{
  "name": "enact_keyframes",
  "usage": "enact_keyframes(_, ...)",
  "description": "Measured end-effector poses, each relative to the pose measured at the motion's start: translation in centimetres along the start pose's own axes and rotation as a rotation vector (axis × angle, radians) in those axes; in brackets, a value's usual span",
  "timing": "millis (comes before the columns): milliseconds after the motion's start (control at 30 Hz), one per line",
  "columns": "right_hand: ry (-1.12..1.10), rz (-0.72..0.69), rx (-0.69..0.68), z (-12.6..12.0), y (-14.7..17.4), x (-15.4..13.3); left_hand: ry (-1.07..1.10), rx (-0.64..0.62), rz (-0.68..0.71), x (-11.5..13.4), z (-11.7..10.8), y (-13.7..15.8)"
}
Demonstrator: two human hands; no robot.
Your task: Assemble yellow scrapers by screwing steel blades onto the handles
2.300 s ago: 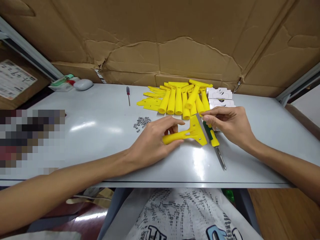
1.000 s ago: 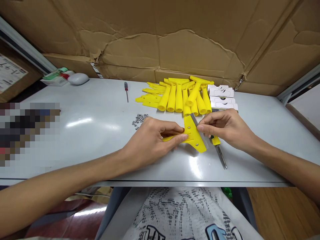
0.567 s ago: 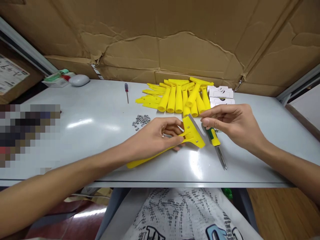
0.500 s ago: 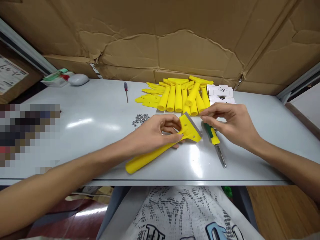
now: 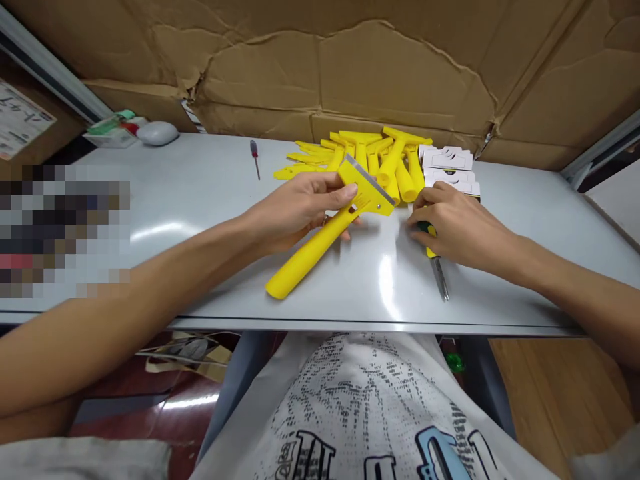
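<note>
My left hand (image 5: 313, 203) is closed on a yellow scraper (image 5: 315, 257), thumb on its head beside the grey metal blade edge (image 5: 367, 175). The scraper is tilted, its handle end toward the table's front edge. One screw (image 5: 379, 206) shows on the head; my thumb covers the other side. My right hand (image 5: 457, 217) has its fingers curled round the green and yellow handle of a screwdriver (image 5: 440, 277), whose metal shaft points toward the front edge. The hand hides most of that handle. Behind, several yellow scraper handles (image 5: 397, 160) lie in a pile.
Flat yellow pieces (image 5: 290, 172) lie left of the pile, and white printed cards (image 5: 447, 159) right of it. A small dark-handled screwdriver (image 5: 255, 159), a grey-white computer mouse (image 5: 157, 133) and a clear box (image 5: 113, 135) stand further left. Cardboard (image 5: 320, 73) walls the back.
My right hand has lowered onto the green and yellow screwdriver and closed on its handle, which has turned slightly. The scraper in my left hand has tilted and my thumb now sits on its head.
</note>
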State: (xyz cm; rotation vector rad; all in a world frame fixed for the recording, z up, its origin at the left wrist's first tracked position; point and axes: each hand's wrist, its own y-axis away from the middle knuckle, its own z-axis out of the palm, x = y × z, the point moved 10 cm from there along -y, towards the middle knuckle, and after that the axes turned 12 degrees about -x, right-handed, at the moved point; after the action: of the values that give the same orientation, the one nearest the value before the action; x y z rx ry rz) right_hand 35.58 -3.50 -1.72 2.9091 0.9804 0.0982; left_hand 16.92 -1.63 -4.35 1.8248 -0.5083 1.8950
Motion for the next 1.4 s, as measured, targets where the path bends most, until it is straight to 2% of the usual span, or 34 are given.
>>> enact_keyframes(200,0.022,0.057,-0.003,0.9,-0.3,0.9,-0.153,0.107,0.014,0.7,-0.5,0.2)
enact_keyframes(367,-0.060,0.063,-0.016,0.8,-0.4,0.6,-0.189,0.097,0.072,1.7,0.4,1.0)
enact_keyframes(433,-0.165,0.081,0.068,-0.4,0.0,0.6,-0.203,0.093,0.080,1.9,0.5,1.3)
enact_keyframes(567,-0.393,0.016,0.391,-4.5,1.9,-0.1,-0.185,0.107,0.105,2.0,0.5,1.5)
enact_keyframes(633,-0.440,-0.031,0.425,-5.3,2.2,-1.1,-0.160,0.093,0.106,1.8,0.6,1.3)
enact_keyframes(767,-0.418,0.003,0.340,-4.6,1.5,-1.5,-0.132,0.065,0.065,0.9,0.8,0.7)
enact_keyframes(900,-0.341,0.016,0.307,-3.7,1.6,0.3,-0.079,0.116,0.038,0.2,-0.2,0.4)
enact_keyframes(1067,-0.307,-0.124,-0.055,0.5,0.9,1.0,-0.052,0.150,0.024,-0.1,-0.9,0.4)
enact_keyframes(1133,-0.306,-0.139,-0.123,1.4,0.9,0.6,-0.054,0.152,0.025,-0.1,-0.8,0.4)
enact_keyframes(1233,-0.266,-0.106,-0.117,1.4,0.8,0.0,-0.056,0.135,0.023,-0.2,-0.4,0.5)
enact_keyframes(1400,-0.242,-0.071,-0.002,-0.2,1.4,0.1,-0.058,0.089,0.029,-0.2,0.3,0.7)
